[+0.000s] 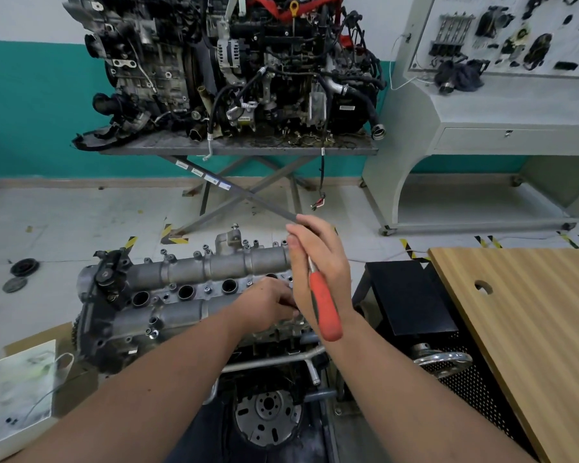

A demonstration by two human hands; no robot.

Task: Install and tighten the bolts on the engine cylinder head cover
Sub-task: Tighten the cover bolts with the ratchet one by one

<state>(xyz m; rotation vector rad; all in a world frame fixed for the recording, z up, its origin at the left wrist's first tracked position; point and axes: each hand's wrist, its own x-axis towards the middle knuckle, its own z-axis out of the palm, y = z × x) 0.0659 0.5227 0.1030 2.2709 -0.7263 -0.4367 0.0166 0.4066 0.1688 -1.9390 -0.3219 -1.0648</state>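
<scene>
Our cover (188, 292) sits on the engine before us, many bolts (208, 289) already standing in it. Our left hand (264, 307) curls at the right end, contents hidden; our right hand (318, 262) grips the wrench (325, 309). Tightening appears underway.

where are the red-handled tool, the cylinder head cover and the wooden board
red-handled tool (325, 309): head view, middle of its red handle
cylinder head cover (184, 315): head view, bare near tube of the cover
wooden board (528, 315): head view, bare top face
</scene>
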